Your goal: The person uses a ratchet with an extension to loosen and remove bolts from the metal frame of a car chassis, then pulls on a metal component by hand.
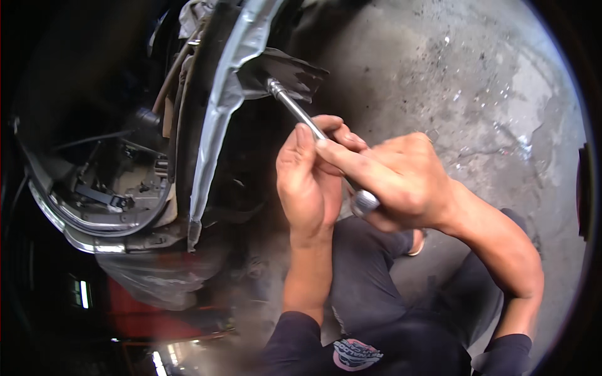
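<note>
Beside the pale panel edge [216, 119], we pinch the metal socket tool [296, 109] in the left hand [305, 183] and curl the right hand [406, 178] round it, its tip at the dark flap [290, 67], apparently a turning step whose next move calls for steady alignment.

The one view comes from a wide fisheye camera on the person's head, the left of a side-by-side pair. It looks steeply down past the dark shirt [401, 344], with the left hand [307, 182] and right hand [407, 182] close by in mid-frame. The concrete floor [483, 81] lies beyond; black curves round off the corners.
</note>
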`<action>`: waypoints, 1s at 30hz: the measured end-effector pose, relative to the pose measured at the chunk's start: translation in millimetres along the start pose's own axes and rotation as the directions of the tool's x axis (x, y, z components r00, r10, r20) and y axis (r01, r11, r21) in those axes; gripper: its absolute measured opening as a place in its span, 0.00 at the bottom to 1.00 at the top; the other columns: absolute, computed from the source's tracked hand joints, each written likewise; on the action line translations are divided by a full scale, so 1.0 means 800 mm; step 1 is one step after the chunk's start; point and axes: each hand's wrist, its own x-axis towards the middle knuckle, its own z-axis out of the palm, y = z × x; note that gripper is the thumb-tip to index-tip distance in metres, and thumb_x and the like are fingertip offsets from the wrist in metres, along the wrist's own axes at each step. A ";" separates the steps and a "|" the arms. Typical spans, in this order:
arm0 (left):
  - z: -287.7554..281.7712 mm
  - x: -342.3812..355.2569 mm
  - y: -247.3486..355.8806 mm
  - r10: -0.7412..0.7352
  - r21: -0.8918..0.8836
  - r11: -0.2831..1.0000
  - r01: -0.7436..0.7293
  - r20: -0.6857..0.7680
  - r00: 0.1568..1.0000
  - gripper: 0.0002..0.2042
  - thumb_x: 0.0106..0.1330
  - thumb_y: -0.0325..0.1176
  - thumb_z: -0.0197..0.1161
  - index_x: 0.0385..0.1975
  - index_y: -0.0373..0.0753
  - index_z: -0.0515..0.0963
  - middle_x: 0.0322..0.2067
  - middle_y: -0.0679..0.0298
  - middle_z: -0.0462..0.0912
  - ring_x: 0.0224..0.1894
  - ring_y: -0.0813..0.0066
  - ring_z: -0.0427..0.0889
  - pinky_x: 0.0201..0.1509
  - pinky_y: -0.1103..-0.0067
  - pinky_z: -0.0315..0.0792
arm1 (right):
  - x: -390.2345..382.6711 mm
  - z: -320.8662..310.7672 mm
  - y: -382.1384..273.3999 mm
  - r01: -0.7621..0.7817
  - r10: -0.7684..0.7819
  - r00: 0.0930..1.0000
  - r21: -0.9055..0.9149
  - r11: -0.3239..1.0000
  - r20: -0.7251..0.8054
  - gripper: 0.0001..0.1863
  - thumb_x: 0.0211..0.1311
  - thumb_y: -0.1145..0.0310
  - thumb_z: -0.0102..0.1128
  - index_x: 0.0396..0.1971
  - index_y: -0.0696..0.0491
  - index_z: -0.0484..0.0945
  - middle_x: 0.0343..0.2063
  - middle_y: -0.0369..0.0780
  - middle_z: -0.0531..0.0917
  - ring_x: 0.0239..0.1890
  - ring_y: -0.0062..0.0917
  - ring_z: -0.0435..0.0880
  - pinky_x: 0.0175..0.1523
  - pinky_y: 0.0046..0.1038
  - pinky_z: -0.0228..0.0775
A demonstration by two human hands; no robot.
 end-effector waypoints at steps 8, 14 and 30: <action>-0.066 -0.006 -0.039 0.159 0.537 0.842 -0.053 -0.155 0.975 0.18 0.76 0.41 0.56 0.50 0.29 0.74 0.40 0.54 0.82 0.42 0.61 0.85 0.47 0.66 0.81 | -0.129 -0.044 0.024 -0.109 0.102 0.993 0.157 0.982 0.055 0.35 0.32 0.70 0.64 0.49 0.66 0.81 0.11 0.31 0.71 0.11 0.22 0.72 0.17 0.26 0.62; -0.082 0.075 -0.040 0.392 0.609 0.738 -0.291 -0.035 0.919 0.18 0.72 0.38 0.63 0.52 0.30 0.73 0.48 0.57 0.80 0.54 0.61 0.81 0.62 0.62 0.73 | -0.188 -0.035 0.029 -0.301 0.304 0.952 0.072 0.951 -0.036 0.31 0.26 0.81 0.58 0.43 0.67 0.82 0.14 0.36 0.79 0.10 0.23 0.74 0.18 0.24 0.62; -0.090 0.119 -0.053 0.689 0.722 0.508 -0.469 -0.014 0.725 0.13 0.76 0.31 0.54 0.37 0.23 0.76 0.32 0.54 0.85 0.29 0.69 0.85 0.41 0.75 0.82 | -0.174 -0.060 0.029 -0.295 0.295 0.955 0.006 0.955 0.039 0.34 0.24 0.77 0.59 0.45 0.65 0.82 0.15 0.37 0.76 0.10 0.26 0.69 0.20 0.26 0.60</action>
